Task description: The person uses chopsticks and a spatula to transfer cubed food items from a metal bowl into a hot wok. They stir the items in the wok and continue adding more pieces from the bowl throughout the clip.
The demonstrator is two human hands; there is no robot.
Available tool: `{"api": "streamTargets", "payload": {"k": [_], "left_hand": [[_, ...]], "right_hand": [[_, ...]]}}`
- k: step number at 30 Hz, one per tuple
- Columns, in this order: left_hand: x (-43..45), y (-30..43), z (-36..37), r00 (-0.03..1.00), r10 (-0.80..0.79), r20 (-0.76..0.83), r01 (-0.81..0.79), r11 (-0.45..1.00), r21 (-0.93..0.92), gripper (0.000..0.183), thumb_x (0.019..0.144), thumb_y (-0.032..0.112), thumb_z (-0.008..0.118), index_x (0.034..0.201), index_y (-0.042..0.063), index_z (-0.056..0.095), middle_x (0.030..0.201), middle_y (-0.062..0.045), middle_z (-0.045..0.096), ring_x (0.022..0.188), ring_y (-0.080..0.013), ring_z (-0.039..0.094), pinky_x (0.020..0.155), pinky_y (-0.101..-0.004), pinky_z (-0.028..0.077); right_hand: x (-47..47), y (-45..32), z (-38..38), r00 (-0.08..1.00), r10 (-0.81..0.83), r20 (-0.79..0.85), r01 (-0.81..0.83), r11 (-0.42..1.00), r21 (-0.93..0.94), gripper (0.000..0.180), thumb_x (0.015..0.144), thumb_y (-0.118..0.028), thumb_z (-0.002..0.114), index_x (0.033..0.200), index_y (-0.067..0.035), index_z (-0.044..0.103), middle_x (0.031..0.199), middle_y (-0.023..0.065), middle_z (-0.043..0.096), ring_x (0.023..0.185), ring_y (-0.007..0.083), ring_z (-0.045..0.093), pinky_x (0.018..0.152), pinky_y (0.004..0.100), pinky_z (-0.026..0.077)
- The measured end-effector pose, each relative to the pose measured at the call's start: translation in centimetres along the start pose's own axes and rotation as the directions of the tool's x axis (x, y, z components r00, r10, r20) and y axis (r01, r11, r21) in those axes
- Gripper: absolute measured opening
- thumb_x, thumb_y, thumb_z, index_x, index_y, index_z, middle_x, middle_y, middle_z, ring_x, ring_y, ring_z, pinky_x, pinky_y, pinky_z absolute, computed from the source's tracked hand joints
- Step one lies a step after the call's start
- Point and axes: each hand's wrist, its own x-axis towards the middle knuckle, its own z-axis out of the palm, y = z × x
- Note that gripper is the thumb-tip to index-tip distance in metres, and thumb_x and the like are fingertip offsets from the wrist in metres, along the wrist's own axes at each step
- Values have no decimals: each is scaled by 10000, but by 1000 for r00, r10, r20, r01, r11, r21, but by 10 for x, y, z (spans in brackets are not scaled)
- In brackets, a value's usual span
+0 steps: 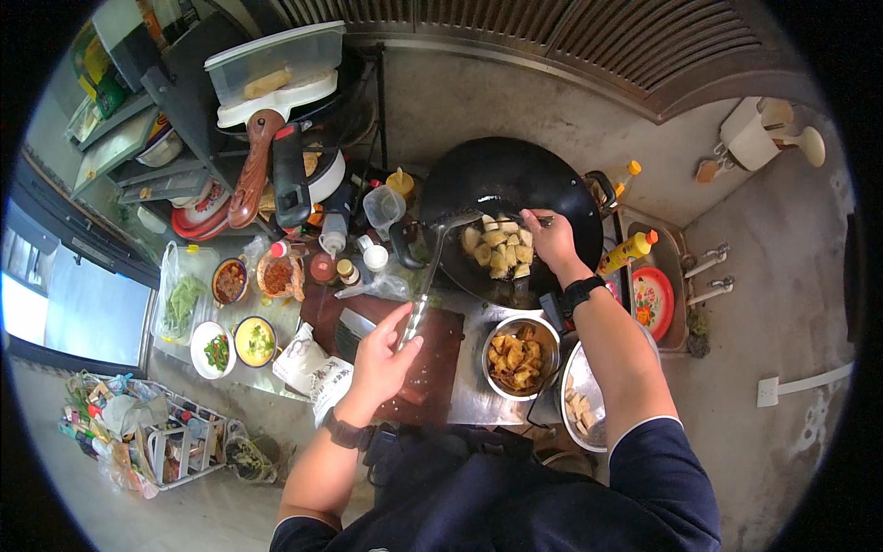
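Observation:
My left hand (381, 355) has its thumb and forefinger around the handle of a long metal ladle (429, 276). The ladle's head reaches over the left side of a large black wok (476, 172). Pale chunks (498, 248), perhaps potato or eggplant, sit in oil at the wok's bottom. Above them my right hand (550, 238) pinches a thin dark utensil (546, 221); its kind is unclear and its far end is hard to make out. A steel bowl of browned fried pieces (514, 362) stands near the wok's front. Beside it, partly behind my right forearm, a metal basin (576, 376) holds pale pieces.
A cleaver (353, 331) lies on the brown cutting board (438, 366). Bowls of chopped greens (215, 353) and red seasoning (279, 274) stand left, near several bottles. Pan handles (255, 169) jut from the rack. At right, a yellow bottle (626, 252) stands by the sink (679, 276).

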Motion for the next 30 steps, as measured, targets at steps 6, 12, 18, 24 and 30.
{"api": "streamTargets", "payload": {"k": [6, 12, 18, 24, 30], "left_hand": [[4, 1, 5, 1000, -8, 14, 8, 1000, 5, 536, 917, 44, 681, 1431, 28, 528, 783, 1, 652, 667, -33, 505, 593, -229, 434], [4, 3, 8, 1000, -4, 21, 4, 1000, 11, 539, 916, 23, 677, 1434, 35, 530, 805, 11, 645, 673, -28, 503, 584, -221, 425], [4, 1, 11, 999, -23, 26, 25, 997, -76, 576, 925, -3, 674, 1470, 65, 502, 852, 37, 629, 661, -22, 511, 559, -199, 419], [8, -5, 8, 998, 41, 50, -38, 998, -56, 589, 918, -29, 654, 1481, 35, 492, 699, 87, 460, 599, -21, 447, 546, -189, 399], [8, 8, 14, 997, 37, 69, -37, 999, -9, 577, 927, -42, 608, 1484, -10, 461, 714, 33, 557, 599, -41, 487, 571, -191, 392]], "right_hand": [[-7, -3, -9, 994, -89, 68, 91, 996, -24, 320, 970, -265, 712, 1058, 43, 731, 900, 121, 766, 820, 151, 710, 764, 280, 542], [-17, -17, -16, 973, -221, 72, 229, 966, -118, 285, 947, -259, 730, 1036, 11, 747, 950, 159, 753, 875, 245, 726, 803, 316, 551], [-57, -28, -88, 986, -168, -8, 162, 938, 307, 243, 995, -198, 676, 1070, 29, 716, 971, 88, 738, 897, 159, 704, 800, 286, 546], [-194, 5, -212, 953, -12, -303, 133, 914, 384, 204, 1014, -124, 623, 1069, 54, 704, 1020, 97, 722, 901, 174, 706, 830, 305, 559], [-324, 62, -242, 911, 281, -302, -194, 937, 290, 189, 977, -132, 677, 1004, 49, 725, 952, 100, 723, 892, 157, 687, 803, 293, 546]]}}
